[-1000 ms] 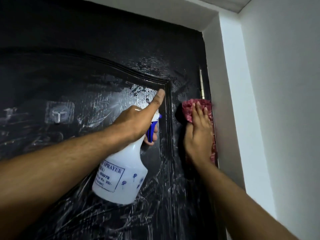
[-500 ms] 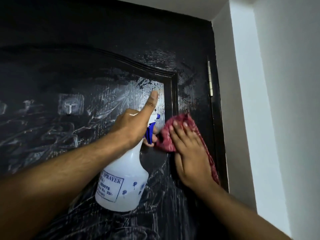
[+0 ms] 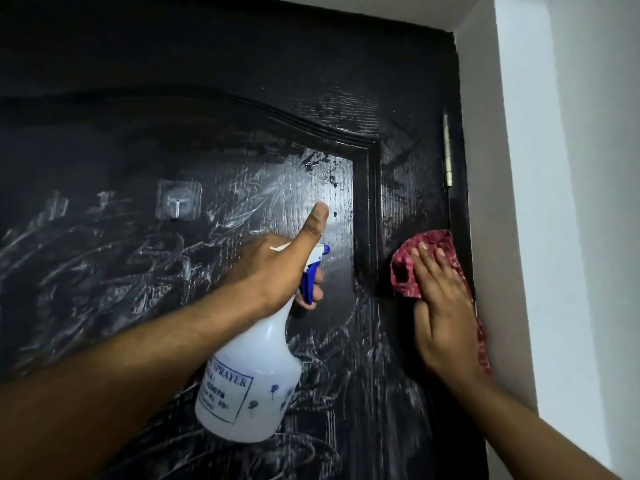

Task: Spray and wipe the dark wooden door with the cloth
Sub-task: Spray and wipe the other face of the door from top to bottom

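Bottle (image 3: 249,386) left of cloth (image 3: 401,270), cloth on door (image 3: 207,57) nr hinge (image 3: 448,150).

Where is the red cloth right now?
In the head view, on the right: the cloth lies flat on the door under the right hand, below the hinge and right of the spray bottle.

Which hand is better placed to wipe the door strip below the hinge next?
Right. The right hand presses the cloth flat on the door just below the hinge; the left hand grips the bottle, over the middle panel.
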